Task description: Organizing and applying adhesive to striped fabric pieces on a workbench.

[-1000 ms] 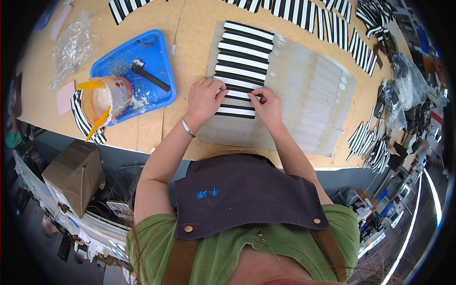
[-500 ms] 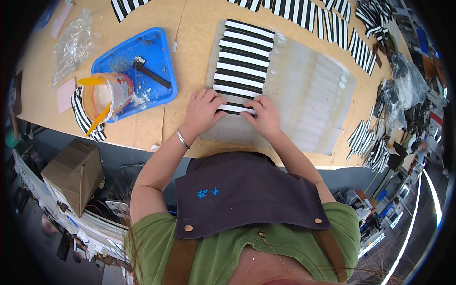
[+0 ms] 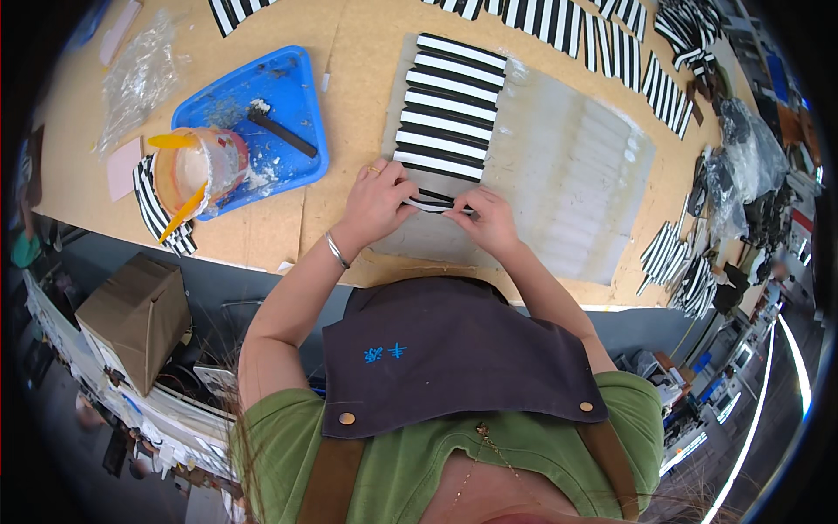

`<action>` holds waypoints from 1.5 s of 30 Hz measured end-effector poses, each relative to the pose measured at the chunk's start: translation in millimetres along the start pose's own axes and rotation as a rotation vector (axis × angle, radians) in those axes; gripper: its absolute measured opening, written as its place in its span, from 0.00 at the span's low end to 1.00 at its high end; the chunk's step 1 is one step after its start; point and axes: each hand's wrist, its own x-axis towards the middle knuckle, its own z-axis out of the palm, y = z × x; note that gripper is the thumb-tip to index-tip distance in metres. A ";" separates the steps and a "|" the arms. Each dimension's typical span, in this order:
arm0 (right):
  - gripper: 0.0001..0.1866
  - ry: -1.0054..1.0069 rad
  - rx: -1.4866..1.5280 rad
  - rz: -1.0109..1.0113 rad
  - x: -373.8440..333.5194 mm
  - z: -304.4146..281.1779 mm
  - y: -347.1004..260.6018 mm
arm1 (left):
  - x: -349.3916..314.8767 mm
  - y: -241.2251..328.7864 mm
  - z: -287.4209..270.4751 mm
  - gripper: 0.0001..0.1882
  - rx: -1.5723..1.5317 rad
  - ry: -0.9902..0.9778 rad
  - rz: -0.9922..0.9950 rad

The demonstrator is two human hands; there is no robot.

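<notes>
A column of black-and-white strips [image 3: 448, 106] lies side by side on a grey board [image 3: 567, 166] in front of me. At its near end my left hand [image 3: 377, 199] pinches one end of a single black-and-white strip [image 3: 429, 207]. The other end is between the thumb and fingers of my right hand [image 3: 486, 217]. This strip bows a little and its near edge is tipped up. A narrow gap of grey board shows between it and the column. My fingers hide both of its ends.
To the left, a blue tray [image 3: 316, 113] holds a dark-handled brush [image 3: 284, 131]. A tub [image 3: 229, 166] with yellow-handled tools overlaps the tray, beside striped pieces [image 3: 150, 196]. More striped pieces [image 3: 541, 24] lie along the far edge, with plastic bags [image 3: 751, 157] at right.
The strip in my hands has come away from the column toward me and tilted, opening a gap. Both hands keep their pinch and have shifted only slightly.
</notes>
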 end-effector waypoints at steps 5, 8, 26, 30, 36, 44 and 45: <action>0.07 0.100 0.175 0.296 4.8 4.1 -5.7 | 6.3 -7.8 3.3 0.08 -0.090 0.037 -0.013; 0.06 0.169 0.096 0.291 11.0 3.5 -7.1 | 12.3 -6.7 6.3 0.06 -0.088 0.170 -0.091; 0.06 0.197 -0.010 0.280 15.6 4.0 -3.2 | 12.1 -9.5 10.7 0.04 -0.044 0.230 -0.127; 0.06 0.188 -0.018 0.265 15.5 3.7 -3.5 | 8.7 -10.7 12.0 0.04 -0.043 0.218 -0.150; 0.08 0.335 -0.127 0.170 12.0 4.9 -10.7 | 5.9 -2.2 5.5 0.08 0.025 0.267 -0.114; 0.10 0.131 -0.221 0.112 -10.7 13.9 -12.6 | -4.7 7.5 7.1 0.11 0.072 0.027 0.026; 0.10 0.148 -0.255 0.040 -10.0 14.0 -13.4 | -3.6 8.4 6.5 0.11 0.081 0.023 0.057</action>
